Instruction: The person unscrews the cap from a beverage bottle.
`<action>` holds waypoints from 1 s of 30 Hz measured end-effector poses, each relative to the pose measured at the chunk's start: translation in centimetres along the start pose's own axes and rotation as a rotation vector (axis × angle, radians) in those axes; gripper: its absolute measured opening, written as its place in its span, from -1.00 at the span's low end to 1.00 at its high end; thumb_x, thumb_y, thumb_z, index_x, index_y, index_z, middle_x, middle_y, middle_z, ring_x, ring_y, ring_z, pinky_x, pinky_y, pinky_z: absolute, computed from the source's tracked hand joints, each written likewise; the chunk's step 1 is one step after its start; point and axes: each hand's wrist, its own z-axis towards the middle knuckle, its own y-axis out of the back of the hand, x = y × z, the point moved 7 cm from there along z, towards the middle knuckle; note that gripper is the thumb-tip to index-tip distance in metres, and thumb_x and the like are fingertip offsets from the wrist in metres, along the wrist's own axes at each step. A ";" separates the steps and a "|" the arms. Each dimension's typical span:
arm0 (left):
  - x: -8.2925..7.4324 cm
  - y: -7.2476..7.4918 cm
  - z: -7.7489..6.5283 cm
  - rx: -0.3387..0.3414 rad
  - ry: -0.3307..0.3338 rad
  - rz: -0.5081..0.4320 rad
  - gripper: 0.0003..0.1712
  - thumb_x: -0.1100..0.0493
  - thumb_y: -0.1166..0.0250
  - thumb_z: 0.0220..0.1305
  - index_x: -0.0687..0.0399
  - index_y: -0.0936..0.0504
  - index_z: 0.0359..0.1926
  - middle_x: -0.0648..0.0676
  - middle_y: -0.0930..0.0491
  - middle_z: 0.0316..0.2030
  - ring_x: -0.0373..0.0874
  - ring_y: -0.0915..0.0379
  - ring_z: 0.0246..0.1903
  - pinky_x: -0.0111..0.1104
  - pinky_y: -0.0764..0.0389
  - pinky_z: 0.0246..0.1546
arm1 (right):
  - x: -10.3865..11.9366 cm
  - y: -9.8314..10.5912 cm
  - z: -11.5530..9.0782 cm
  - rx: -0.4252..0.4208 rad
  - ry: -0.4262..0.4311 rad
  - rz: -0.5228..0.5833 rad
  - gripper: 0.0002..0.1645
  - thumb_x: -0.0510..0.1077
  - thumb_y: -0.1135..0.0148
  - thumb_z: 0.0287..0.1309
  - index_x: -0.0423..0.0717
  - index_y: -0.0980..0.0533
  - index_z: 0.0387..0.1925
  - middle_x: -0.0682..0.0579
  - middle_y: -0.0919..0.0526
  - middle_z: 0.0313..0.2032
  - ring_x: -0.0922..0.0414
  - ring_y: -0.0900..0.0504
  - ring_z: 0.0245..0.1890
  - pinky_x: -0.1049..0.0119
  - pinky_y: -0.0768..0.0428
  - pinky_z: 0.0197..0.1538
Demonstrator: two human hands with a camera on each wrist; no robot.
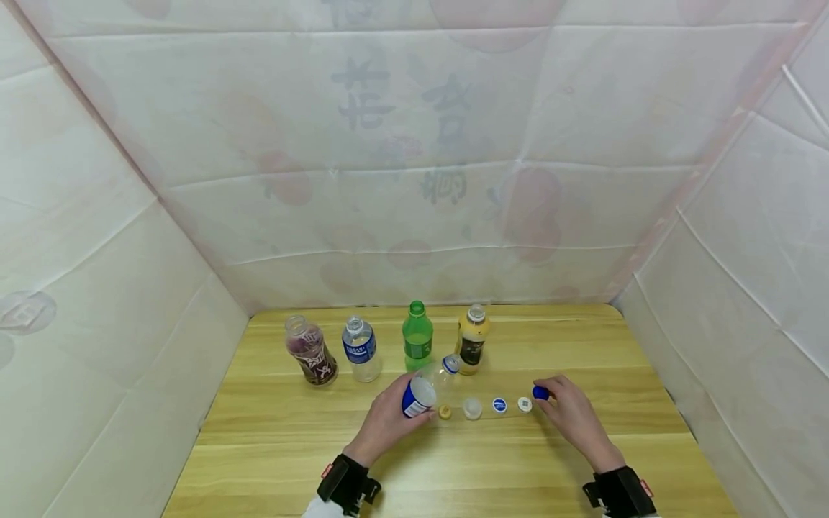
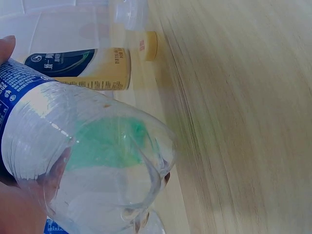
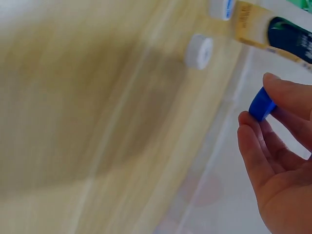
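Note:
My left hand [image 1: 388, 417] grips a clear plastic bottle [image 1: 435, 381] with a blue label. The bottle is tilted, its neck pointing away and to the right, and its clear ridged base [image 2: 146, 185] shows large in the left wrist view. Between thumb and fingertips, my right hand [image 1: 573, 414] pinches a blue bottle cap [image 3: 262, 105]. That cap is at the right end of a row of caps: a yellow cap [image 1: 445, 411], a larger whitish cap [image 1: 472, 409], a blue-and-white cap [image 1: 499, 405] and a white cap [image 1: 524, 404].
Along the back of the wooden table [image 1: 259, 439] stand uncapped bottles: a purple-labelled one [image 1: 313, 354], a clear one with a blue label [image 1: 360, 349], a green one [image 1: 417, 337] and a yellow one [image 1: 473, 334]. Pale sheeting [image 1: 414, 216] encloses the back and both sides.

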 end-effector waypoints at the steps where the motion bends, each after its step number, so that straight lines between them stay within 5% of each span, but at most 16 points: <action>1: 0.0 0.0 0.0 0.001 0.001 0.000 -0.14 0.05 -0.59 0.16 0.22 -0.41 0.39 0.24 -0.60 0.16 0.12 -0.60 0.10 0.05 -0.65 0.08 | -0.2 -0.1 -0.1 0.000 -0.001 -0.004 -0.56 -0.39 -0.56 0.03 -0.33 -0.66 0.00 -0.17 -0.66 -0.15 -0.06 -0.68 -0.18 0.01 -0.69 -0.18; 11: 0.1 0.0 -0.1 -0.001 0.012 -0.005 -0.14 0.04 -0.60 0.15 0.22 -0.41 0.38 0.24 -0.60 0.15 0.13 -0.59 0.09 0.07 -0.64 0.08 | -2.4 -1.9 -0.6 0.095 -0.095 -0.061 -0.60 -0.37 -0.49 0.14 -0.37 -0.63 0.03 -0.25 -0.63 -0.08 -0.19 -0.68 -0.09 -0.13 -0.69 -0.04; 30: -0.2 0.2 0.2 0.013 0.003 -0.022 -0.16 0.05 -0.59 0.17 0.20 -0.42 0.39 0.21 -0.61 0.15 0.08 -0.59 0.10 0.02 -0.65 0.09 | -4.2 -3.7 -1.0 0.189 -0.151 -0.050 -0.62 -0.27 -0.48 0.18 -0.30 -0.64 0.02 -0.20 -0.61 -0.14 -0.15 -0.66 -0.15 -0.13 -0.67 -0.12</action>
